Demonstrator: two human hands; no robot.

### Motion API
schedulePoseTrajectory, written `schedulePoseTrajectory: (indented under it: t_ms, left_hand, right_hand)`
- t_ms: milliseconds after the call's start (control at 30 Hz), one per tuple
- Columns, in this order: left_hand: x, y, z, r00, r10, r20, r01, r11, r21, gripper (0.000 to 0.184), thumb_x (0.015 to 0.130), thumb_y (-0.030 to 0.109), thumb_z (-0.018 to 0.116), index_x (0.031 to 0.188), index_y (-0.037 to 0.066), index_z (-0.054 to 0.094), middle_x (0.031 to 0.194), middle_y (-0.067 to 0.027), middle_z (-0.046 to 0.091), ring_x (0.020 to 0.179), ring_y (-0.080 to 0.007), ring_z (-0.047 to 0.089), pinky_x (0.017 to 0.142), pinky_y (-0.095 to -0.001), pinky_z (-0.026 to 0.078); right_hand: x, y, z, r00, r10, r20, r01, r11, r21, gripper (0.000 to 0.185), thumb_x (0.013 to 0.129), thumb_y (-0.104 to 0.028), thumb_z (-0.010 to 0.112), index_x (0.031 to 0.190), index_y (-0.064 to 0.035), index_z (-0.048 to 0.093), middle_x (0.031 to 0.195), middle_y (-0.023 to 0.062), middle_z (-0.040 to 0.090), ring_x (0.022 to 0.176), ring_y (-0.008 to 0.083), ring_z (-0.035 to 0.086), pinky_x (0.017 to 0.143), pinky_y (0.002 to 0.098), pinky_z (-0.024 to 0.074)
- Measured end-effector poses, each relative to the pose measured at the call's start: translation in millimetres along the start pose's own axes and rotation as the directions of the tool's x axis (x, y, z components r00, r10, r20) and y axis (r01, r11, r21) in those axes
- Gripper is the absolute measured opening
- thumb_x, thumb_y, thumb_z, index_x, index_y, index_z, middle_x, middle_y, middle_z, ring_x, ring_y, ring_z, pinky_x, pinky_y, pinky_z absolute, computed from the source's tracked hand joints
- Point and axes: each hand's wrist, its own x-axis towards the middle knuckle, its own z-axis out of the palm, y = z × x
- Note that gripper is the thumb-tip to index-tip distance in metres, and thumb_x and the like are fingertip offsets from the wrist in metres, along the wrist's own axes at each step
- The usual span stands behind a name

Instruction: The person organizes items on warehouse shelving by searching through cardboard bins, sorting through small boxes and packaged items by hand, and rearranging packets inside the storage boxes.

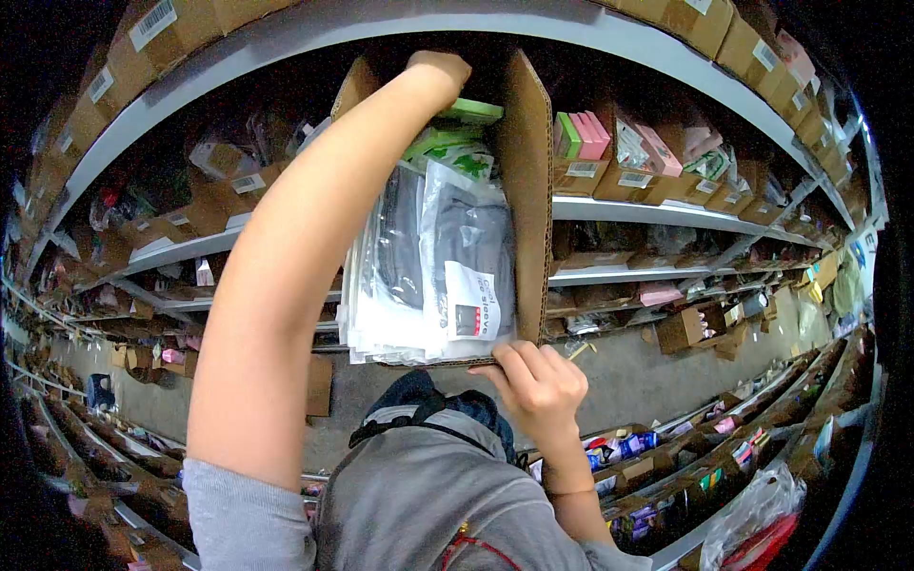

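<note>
An open cardboard box (526, 190) juts out from the shelf in front of me. Inside lie clear plastic packets (466, 257) with dark contents, the top one bearing a white label that reads "sleeve". Behind them are green packages (471, 111). My left hand (440, 74) reaches over the far end of the box, beside the green packages; its fingers are hidden from view. With closed fingers, my right hand (540, 385) grips the near right corner of the box.
Shelves (619, 209) on both sides hold many labelled cardboard bins. Pink and green boxes (583, 136) sit in a bin right of the open box. On the aisle floor (624, 373) stand more cartons (681, 331). A clear plastic bag (757, 509) lies lower right.
</note>
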Motion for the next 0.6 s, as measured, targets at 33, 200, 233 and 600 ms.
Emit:
schedulePoseTrajectory:
  t_ms: [33, 200, 233, 600]
  left_hand:
    - [0.5, 3.7, -0.3, 0.999, 0.027, 0.044, -0.029, 0.998, 0.054, 0.038, 0.059, 0.006, 0.061, 0.096, 0.009, 0.052, 0.088, -0.0117, 0.057, 0.083, -0.0274, 0.055, 0.066, -0.0374, 0.046]
    - [3.6, 9.8, 8.3, 0.997, 0.030, 0.077, -0.041, 0.988, 0.149, 0.042, 0.055, 0.005, 0.064, 0.096, 0.010, 0.053, 0.088, -0.0109, 0.057, 0.084, -0.0271, 0.055, 0.067, -0.0374, 0.046]
    - [4.1, 9.4, 8.1, 0.996, 0.030, 0.081, -0.041, 0.988, 0.148, 0.042, 0.055, 0.005, 0.064, 0.096, 0.010, 0.053, 0.088, -0.0109, 0.057, 0.084, -0.0271, 0.055, 0.067, -0.0374, 0.046]
    - [13.5, 11.4, 20.3, 0.873, 0.022, 0.487, 0.080, 0.979, -0.187, 0.103, 0.044, 0.071, 0.053, 0.116, 0.000, 0.036, 0.118, -0.0154, 0.038, 0.109, -0.0255, 0.038, 0.090, -0.0313, 0.030]
  right_hand:
    - [0.7, -0.4, -0.7, 1.000, 0.000, 0.014, 0.000, 1.000, -0.006, 0.024, 0.053, -0.025, 0.067, 0.065, -0.0085, 0.054, 0.061, 0.0002, 0.052, 0.048, 0.0145, 0.047, 0.042, 0.0246, 0.0345]
    - [3.7, -0.4, -0.3, 1.000, 0.011, -0.015, -0.011, 1.000, 0.019, 0.024, 0.052, -0.025, 0.067, 0.065, -0.0086, 0.054, 0.060, 0.0001, 0.052, 0.047, 0.0144, 0.047, 0.042, 0.0245, 0.0347]
    - [3.1, -0.8, 0.1, 1.000, 0.022, -0.018, -0.022, 1.000, 0.016, 0.024, 0.052, -0.025, 0.068, 0.064, -0.0086, 0.054, 0.060, 0.0002, 0.052, 0.047, 0.0145, 0.047, 0.042, 0.0245, 0.0347]
    - [4.8, -0.2, -0.3, 0.999, 0.043, -0.016, -0.042, 0.997, 0.067, 0.024, 0.051, -0.022, 0.069, 0.065, -0.0083, 0.054, 0.060, 0.0007, 0.052, 0.048, 0.0152, 0.048, 0.042, 0.0250, 0.0349]
